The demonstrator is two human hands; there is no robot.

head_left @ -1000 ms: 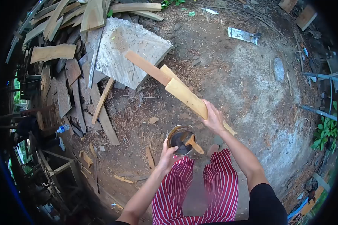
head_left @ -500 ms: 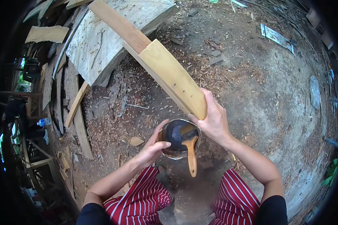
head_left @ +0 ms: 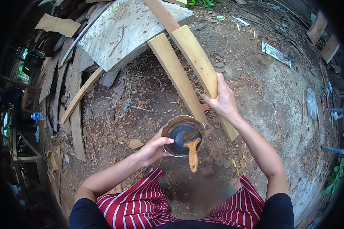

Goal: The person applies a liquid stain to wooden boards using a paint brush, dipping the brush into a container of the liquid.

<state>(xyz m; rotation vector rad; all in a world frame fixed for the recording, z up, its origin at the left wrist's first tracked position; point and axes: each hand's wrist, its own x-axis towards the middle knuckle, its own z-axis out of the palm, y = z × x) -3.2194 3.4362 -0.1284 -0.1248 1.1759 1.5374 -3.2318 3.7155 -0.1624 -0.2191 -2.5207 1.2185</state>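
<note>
My left hand [head_left: 153, 148] grips the rim of a round bowl [head_left: 165, 131], its thumb over the edge. A brush [head_left: 193, 154] with a wooden handle rests in the bowl, bristles inside and handle hanging over the near rim. My right hand [head_left: 224, 100] is closed around a pale wooden piece [head_left: 197, 61] with small dark holes. A brown strip [head_left: 160, 14] extends from that piece's far end. Beside it on the left lies another pale plank [head_left: 177, 78], its near end behind the bowl.
A thick weathered slab [head_left: 114, 36] lies at the upper left, with scrap boards [head_left: 77, 126] beside it. Wood chips cover the ground. A clear bottle [head_left: 311, 103] lies on the right. At the far left a person [head_left: 13, 99] is partly visible in shadow.
The wooden piece in my right hand has shifted right and turned steeper, apart from the plank on its left. The bowl stays in my left hand, with the brush still in it.
</note>
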